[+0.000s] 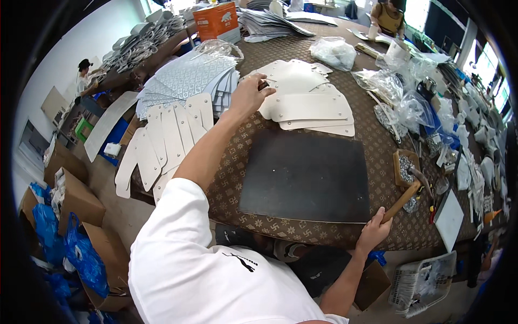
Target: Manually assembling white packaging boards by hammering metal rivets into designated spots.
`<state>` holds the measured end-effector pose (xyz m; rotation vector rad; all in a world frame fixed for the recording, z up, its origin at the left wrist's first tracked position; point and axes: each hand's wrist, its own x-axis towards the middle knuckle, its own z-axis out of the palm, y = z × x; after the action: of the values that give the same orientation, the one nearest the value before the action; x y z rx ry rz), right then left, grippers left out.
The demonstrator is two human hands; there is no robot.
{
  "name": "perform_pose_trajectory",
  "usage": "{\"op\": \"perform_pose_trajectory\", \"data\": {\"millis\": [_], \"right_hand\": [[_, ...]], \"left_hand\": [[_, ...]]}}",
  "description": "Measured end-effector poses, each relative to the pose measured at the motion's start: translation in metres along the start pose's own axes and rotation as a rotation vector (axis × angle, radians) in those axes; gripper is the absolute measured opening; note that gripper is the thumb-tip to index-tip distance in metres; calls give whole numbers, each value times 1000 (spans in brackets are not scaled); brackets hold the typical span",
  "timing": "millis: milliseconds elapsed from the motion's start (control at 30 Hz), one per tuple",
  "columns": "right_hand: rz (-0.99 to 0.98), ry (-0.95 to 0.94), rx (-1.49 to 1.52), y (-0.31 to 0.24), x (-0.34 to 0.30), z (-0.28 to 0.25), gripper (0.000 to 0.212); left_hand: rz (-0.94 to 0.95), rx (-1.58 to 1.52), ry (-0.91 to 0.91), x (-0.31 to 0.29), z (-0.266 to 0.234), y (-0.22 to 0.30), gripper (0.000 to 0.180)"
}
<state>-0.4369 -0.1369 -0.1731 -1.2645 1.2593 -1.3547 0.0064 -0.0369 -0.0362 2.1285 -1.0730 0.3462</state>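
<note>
Your left hand (249, 97) is stretched far forward across the desk (377, 146), fingers curled down onto the near-left edge of the pile of pale flat panels (310, 108); it seems to pinch the top panel, though the grip itself is hidden under the knuckles. Your right hand (373, 231) sits close to you at the desk's near edge, closed around the wooden handle of the hammer (410, 189), whose head rests up by the small tray of rivets (403, 164). The two hands are well apart, with the dark mat (307, 178) lying between them. The panels lie just beyond the mat's far edge, their long axis running left to right across your view, so the left hand is on them and the right is far off. Another row of panels (162, 146) overhangs the desk's left side, beside the grey patterned sheets (189, 78).
</note>
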Motion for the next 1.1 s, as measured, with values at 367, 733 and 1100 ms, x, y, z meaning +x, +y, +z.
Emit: {"op": "perform_pose_trajectory", "data": {"millis": [367, 733, 1100], "right_hand": [[6, 152, -315, -9, -1, 7, 50], [-64, 75, -397, -13, -11, 11, 48], [29, 48, -216, -15, -6, 0, 32]], "left_hand": [[-780, 397, 155, -203, -197, -157, 55], [-1167, 129, -95, -254, -231, -239, 63], [-372, -74, 475, -180, -242, -96, 16]]}}
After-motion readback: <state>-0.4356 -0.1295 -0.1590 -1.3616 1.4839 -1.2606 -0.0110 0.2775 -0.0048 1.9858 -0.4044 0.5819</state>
